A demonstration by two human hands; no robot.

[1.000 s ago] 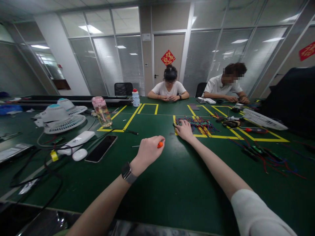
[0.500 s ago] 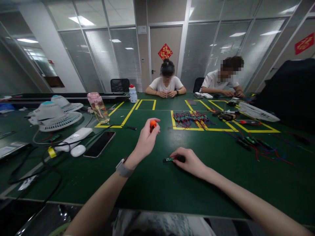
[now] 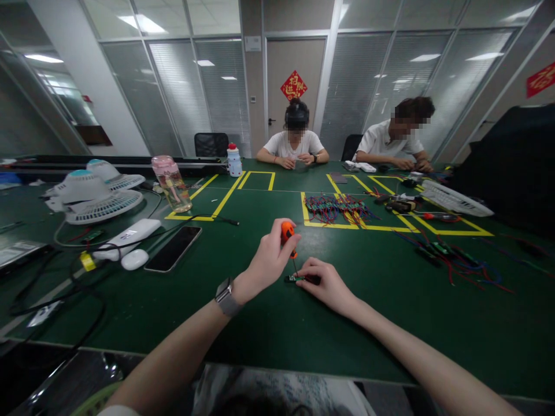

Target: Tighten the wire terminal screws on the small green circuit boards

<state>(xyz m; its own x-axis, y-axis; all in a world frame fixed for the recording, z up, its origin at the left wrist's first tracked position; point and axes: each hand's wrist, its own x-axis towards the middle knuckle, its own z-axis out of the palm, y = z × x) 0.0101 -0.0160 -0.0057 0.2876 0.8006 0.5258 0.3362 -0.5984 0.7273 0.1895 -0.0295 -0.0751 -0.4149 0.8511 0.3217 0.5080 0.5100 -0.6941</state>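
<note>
My left hand [image 3: 266, 259], with a watch on its wrist, grips an orange-handled screwdriver [image 3: 288, 234] held upright, its thin tip pointing down at a small green circuit board [image 3: 295, 278]. My right hand [image 3: 326, 283] presses that board flat on the green table [image 3: 269, 323], fingers over its right end. A pile of similar boards with red and blue wires [image 3: 336, 209] lies farther back inside a yellow-taped rectangle.
A phone [image 3: 173, 248], a white mouse [image 3: 134, 259], a white box, cables and two small fans [image 3: 97, 199] lie at the left. A pink-lidded bottle [image 3: 170, 184] stands behind them. Loose wires and tools [image 3: 451, 257] spread at the right. Two people sit at the far side.
My right hand reached to the wire pile, then came back with a small board and set it on the table. My left hand raised the screwdriver and brought its tip down onto the board.
</note>
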